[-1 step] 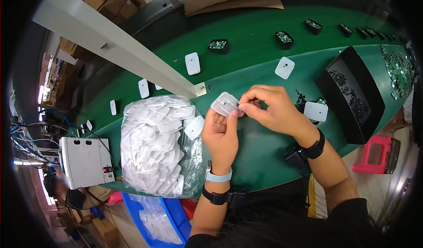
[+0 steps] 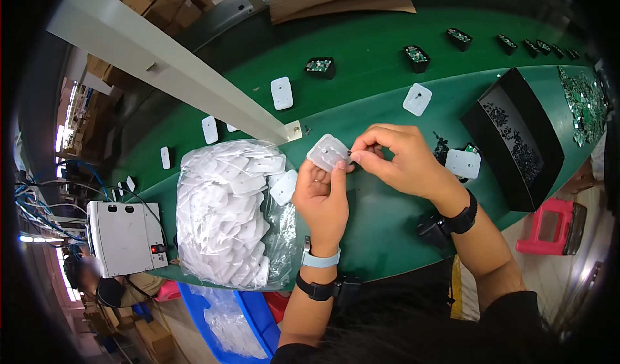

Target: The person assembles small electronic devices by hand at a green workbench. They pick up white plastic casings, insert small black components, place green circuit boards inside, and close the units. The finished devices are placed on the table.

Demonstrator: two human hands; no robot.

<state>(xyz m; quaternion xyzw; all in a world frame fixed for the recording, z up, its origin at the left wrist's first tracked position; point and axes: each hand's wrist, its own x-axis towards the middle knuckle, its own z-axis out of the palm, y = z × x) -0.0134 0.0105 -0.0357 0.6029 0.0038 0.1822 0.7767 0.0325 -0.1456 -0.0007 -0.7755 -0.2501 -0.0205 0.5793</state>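
Observation:
A white plastic cover with rounded corners and small holes is gripped in my left hand, thumb on its lower edge. My right hand is pinched at the cover's right edge. A small dark bit shows at its fingertips, too small to name. To the left of my left hand lies a clear plastic bag full of similar white covers, with a loose cover at its side. Another cover rests right of my right hand, partly over a green circuit board. One more cover lies farther back.
A black box of small black parts stands at right, beside piled circuit boards. Black housings with boards and white covers line the green belt. A white post rises at left, near a white machine.
The cover in my left hand has shifted very slightly left and turned a little. My right hand stays almost where it was.

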